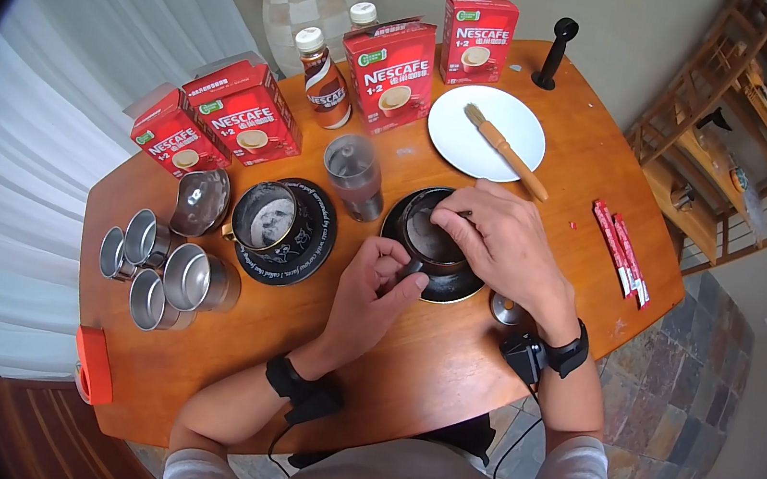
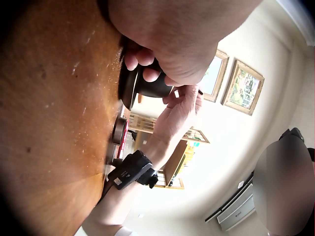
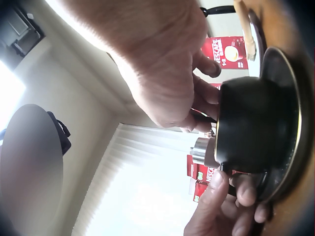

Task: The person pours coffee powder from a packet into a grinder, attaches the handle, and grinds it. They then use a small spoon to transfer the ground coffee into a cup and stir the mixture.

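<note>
A black cup (image 1: 437, 251) with a gold rim stands on a black saucer (image 1: 454, 292) in front of the person. The left hand (image 1: 371, 298) pinches the cup's handle between thumb and fingers; the right wrist view shows this grip beside the cup (image 3: 251, 123). Over the mouth of the cup, the right hand (image 1: 513, 249) has its fingers bent down around a thin dark utensil, mostly hidden; a dark tip sticks out past this hand (image 2: 179, 115) in the left wrist view. What lies inside the cup cannot be made out clearly.
Left of the hands are a second cup (image 1: 265, 216) on a saucer, a glass (image 1: 353, 173) and several metal cups (image 1: 194, 278). Red boxes (image 1: 390, 76) and a bottle (image 1: 325, 82) stand behind. A white plate (image 1: 450, 137) holds a brush (image 1: 502, 149); red sachets (image 1: 621, 251) lie right.
</note>
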A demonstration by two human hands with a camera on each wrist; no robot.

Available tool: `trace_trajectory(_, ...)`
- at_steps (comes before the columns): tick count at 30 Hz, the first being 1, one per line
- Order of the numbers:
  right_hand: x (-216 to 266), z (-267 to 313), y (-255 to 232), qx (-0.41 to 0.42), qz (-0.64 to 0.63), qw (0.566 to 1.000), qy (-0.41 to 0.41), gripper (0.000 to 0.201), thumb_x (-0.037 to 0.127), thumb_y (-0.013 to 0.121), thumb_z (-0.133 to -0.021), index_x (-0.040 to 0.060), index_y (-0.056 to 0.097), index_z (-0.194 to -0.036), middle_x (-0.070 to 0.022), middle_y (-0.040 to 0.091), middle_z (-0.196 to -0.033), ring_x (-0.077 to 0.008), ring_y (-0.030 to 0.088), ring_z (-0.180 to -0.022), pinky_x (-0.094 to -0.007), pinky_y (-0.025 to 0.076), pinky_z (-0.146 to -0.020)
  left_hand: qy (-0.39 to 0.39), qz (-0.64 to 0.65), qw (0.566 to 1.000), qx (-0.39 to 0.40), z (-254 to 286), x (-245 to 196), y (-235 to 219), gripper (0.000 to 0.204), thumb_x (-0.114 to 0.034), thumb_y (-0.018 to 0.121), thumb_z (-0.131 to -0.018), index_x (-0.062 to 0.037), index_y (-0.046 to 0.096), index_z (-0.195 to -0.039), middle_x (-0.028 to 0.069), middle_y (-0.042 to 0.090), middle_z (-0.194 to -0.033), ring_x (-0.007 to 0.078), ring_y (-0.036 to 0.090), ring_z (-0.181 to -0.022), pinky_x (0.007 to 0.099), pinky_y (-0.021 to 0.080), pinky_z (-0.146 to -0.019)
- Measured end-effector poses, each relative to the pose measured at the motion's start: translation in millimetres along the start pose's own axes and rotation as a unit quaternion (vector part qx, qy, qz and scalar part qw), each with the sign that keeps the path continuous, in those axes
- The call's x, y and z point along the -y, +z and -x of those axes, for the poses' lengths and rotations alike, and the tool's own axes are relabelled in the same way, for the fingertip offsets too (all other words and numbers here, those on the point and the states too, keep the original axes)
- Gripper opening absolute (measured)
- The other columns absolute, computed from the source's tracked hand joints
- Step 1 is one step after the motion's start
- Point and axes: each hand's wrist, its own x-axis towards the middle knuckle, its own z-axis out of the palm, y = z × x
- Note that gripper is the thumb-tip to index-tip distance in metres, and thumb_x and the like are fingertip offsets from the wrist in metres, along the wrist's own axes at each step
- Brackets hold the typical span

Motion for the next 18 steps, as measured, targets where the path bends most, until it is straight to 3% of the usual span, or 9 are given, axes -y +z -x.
trace_trajectory(5,2.3,-0.5,-1.8,0.008,-0.001,1.000,-0.001,0.020,0.020,0.068,-0.098,0.0012,0.075,-0.098,-0.0141,0.072,-0.088,-0.0340,0.069,-0.087,-0.0442,0.054,-0.077,0.012,0.009,1.000,-0.006,-0.4,1.8,0.8,0.028,-0.005,0.069,-0.102,-0.0052,0.045,-0.116,0.0021,0.071,-0.105,0.0002,0.054,-0.080,0.0174,0.043,-0.067)
trace_trajectory(8,0.3,-0.3,2.8,-0.010,0.000,1.000,-0.014,0.020,0.020,0.068,-0.098,0.0012,0.075,-0.098,-0.0138,0.071,-0.086,-0.0339,0.068,-0.088,-0.0442,0.053,-0.076,0.014,0.024,1.000,-0.006,-0.1,1.3,2.3,0.028,-0.005,0.069,-0.102,-0.0052,0.045,-0.116,0.0022,0.071,-0.106,0.0002,0.054,-0.080,0.0174,0.043,-0.068)
trace_trajectory(11,3.3,-0.1,-3.9,0.049,-0.018,0.998,0.036,0.020,0.020,0.068,-0.098,0.0016,0.075,-0.098,-0.0136,0.071,-0.085,-0.0339,0.068,-0.088,-0.0448,0.053,-0.076,0.014,0.018,1.000,0.001,-0.5,1.0,0.9,0.028,-0.005,0.069,-0.102,-0.0051,0.044,-0.116,0.0020,0.071,-0.106,-0.0001,0.054,-0.081,0.0173,0.043,-0.069)
trace_trajectory(14,1.0,-0.3,3.9,0.007,-0.014,1.000,-0.008,0.020,0.021,0.068,-0.098,0.0021,0.075,-0.097,-0.0133,0.070,-0.084,-0.0338,0.067,-0.087,-0.0449,0.052,-0.076,0.011,0.012,1.000,-0.003,-0.3,0.6,1.4,0.028,-0.005,0.068,-0.102,-0.0050,0.044,-0.116,0.0018,0.071,-0.106,-0.0002,0.054,-0.081,0.0173,0.043,-0.069)
trace_trajectory(18,1.4,-0.4,2.1,0.018,-0.020,1.000,0.007,0.020,0.021,0.068,-0.098,0.0026,0.075,-0.097,-0.0132,0.070,-0.084,-0.0335,0.067,-0.087,-0.0447,0.052,-0.075,0.013,0.016,1.000,-0.004,0.0,1.2,1.2,0.027,-0.005,0.068,-0.102,-0.0050,0.044,-0.116,0.0017,0.071,-0.105,-0.0003,0.054,-0.080,0.0172,0.043,-0.068)
